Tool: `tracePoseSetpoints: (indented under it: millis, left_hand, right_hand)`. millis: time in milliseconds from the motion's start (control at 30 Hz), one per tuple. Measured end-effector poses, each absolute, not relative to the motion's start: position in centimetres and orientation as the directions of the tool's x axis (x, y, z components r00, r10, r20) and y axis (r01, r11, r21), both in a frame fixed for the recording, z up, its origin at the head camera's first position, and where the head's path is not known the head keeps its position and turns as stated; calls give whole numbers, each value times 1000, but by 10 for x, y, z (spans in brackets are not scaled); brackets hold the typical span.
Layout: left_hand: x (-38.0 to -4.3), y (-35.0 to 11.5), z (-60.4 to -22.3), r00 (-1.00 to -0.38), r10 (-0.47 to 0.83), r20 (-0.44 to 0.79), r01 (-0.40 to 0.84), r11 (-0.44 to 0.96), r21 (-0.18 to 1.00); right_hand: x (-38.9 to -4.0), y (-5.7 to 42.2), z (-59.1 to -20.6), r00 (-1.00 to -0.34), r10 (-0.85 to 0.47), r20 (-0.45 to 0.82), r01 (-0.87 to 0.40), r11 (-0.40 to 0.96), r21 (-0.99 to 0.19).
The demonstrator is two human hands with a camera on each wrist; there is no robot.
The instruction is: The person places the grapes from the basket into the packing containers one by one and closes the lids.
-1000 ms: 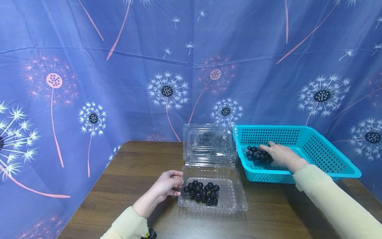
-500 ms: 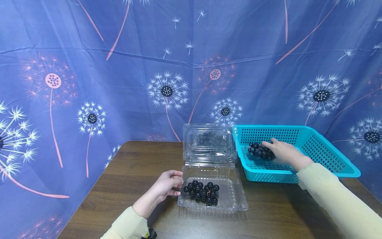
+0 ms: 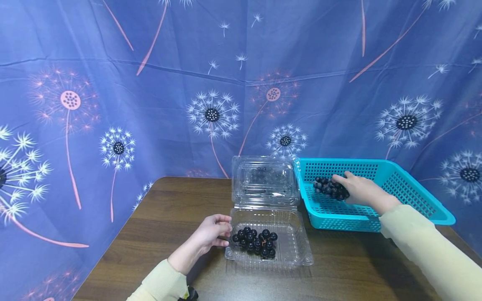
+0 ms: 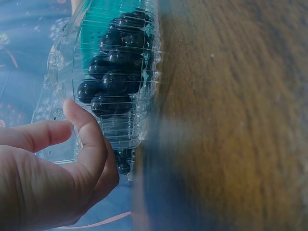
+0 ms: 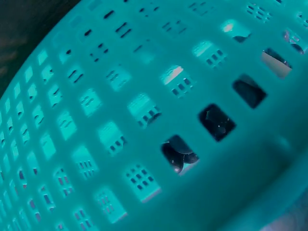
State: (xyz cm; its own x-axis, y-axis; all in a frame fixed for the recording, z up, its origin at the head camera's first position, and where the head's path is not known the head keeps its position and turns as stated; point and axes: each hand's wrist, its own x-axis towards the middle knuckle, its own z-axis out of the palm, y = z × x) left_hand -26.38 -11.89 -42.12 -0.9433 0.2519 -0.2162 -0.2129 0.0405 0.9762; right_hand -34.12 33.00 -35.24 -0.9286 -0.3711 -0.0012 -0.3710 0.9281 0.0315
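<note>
In the head view my right hand (image 3: 363, 192) is inside the turquoise basket (image 3: 342, 223), fingers curled over a bunch of dark grapes (image 3: 327, 188). My left hand (image 3: 211, 232) holds the left rim of a clear plastic clamshell container (image 3: 291, 246), its thumb and forefinger at the edge in the left wrist view. Another bunch of black grapes (image 3: 256, 241) lies in the container's left half, seen through the ribbed wall as dark grapes (image 4: 115, 72). The right wrist view looks through the basket wall (image 5: 110, 144); dark grapes (image 5: 216, 122) show in its holes, and the hand is mostly hidden.
The container's hinged lid (image 3: 265, 179) stands raised behind it, beside the basket's left end. Both rest on a brown wooden table (image 3: 180, 200). A blue dandelion-print cloth (image 3: 169, 104) hangs behind. A small black object (image 3: 192, 294) sits near the left sleeve.
My right hand has shifted slightly right and up in the head view, and the grape bunch has moved with it inside the basket. The left hand keeps its place at the container.
</note>
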Motion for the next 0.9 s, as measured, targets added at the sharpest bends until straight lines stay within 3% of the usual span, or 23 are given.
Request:
tracePoseSetpoints:
  millis: [900]
  left_hand:
    - [-263,-119,-420,-941,258,-218,-212,50,976]
  right_hand:
    - [-326,323,-331,-925,-375,63,-380,920,-98]
